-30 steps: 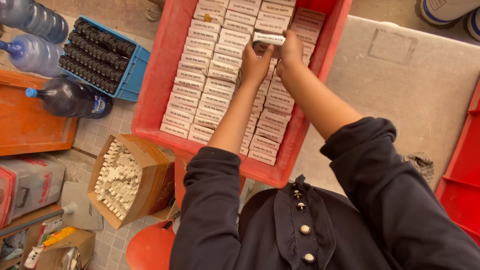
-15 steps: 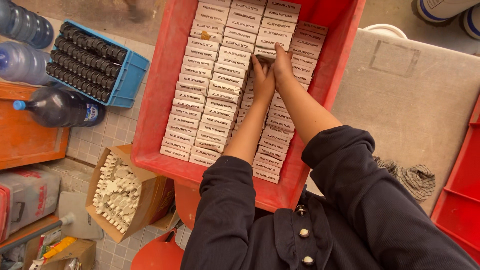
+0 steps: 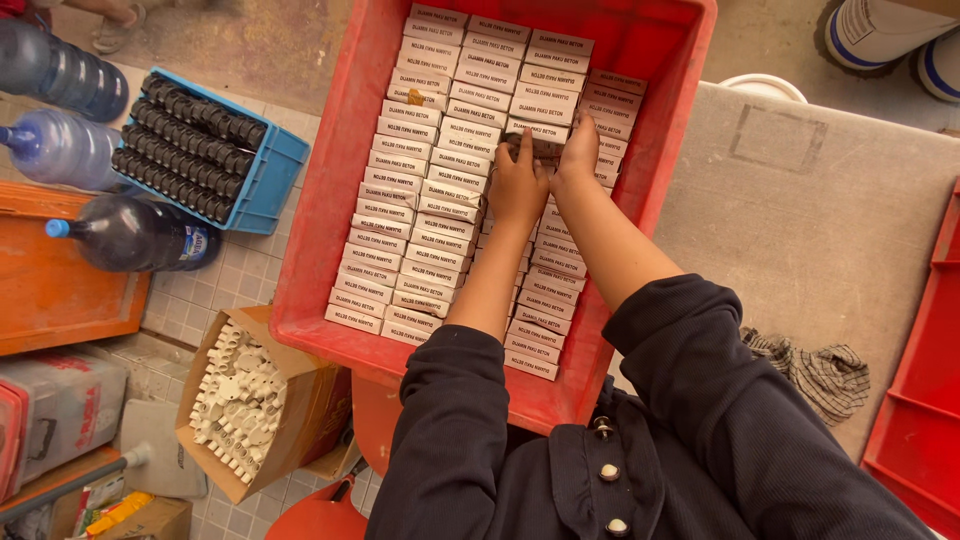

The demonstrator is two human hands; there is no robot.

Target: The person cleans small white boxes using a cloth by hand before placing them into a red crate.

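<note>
A red plastic crate (image 3: pixel 330 190) in front of me holds several rows of small white cardboard boxes (image 3: pixel 425 190) packed side by side. Both my hands reach into its middle rows. My left hand (image 3: pixel 517 185) and my right hand (image 3: pixel 578 152) together pinch one small box (image 3: pixel 538 147) that sits down among the packed ones, its darker side up. Dark sleeves cover my forearms up to the elbows.
A blue bin of black cylinders (image 3: pixel 205 150) and three dark water bottles (image 3: pixel 130 232) stand at left. An open carton of white plastic parts (image 3: pixel 240 385) sits below the crate. A grey slab (image 3: pixel 830 220) with a checked rag (image 3: pixel 815 365) lies at right, beside another red crate (image 3: pixel 925 380).
A second ago both hands held a box lifted above the far rows. They have since come down and nearer, and now press a box into the middle rows.
</note>
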